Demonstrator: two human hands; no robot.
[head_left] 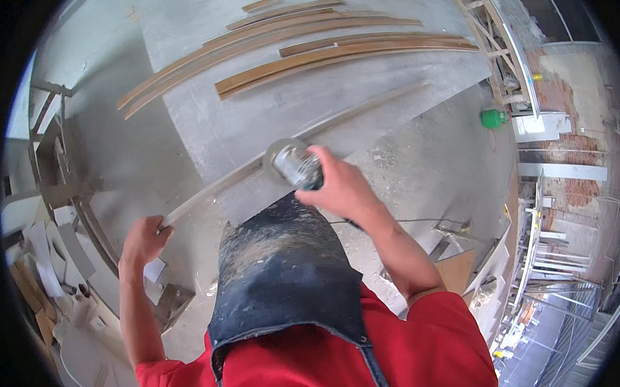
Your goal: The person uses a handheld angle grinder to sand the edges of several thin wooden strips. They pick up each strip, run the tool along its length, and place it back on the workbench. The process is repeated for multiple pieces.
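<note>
A dusty angle grinder is in my right hand, with my fingers wrapped round its dark body. Its round disc touches or hovers just over a long, narrow pale strip; which one I cannot tell. The strip slants from my lower left up to the far right. Its near end is gripped by my left hand, fingers closed. Dust and motion blur the grinder and the strip's far end. A dark, dust-coated apron hangs below the grinder over my red clothing.
Several brown strips lie on a large grey sheet ahead. A wooden frame stands far right, near a green canister. A dark cord runs rightward. A metal frame and offcuts line the left.
</note>
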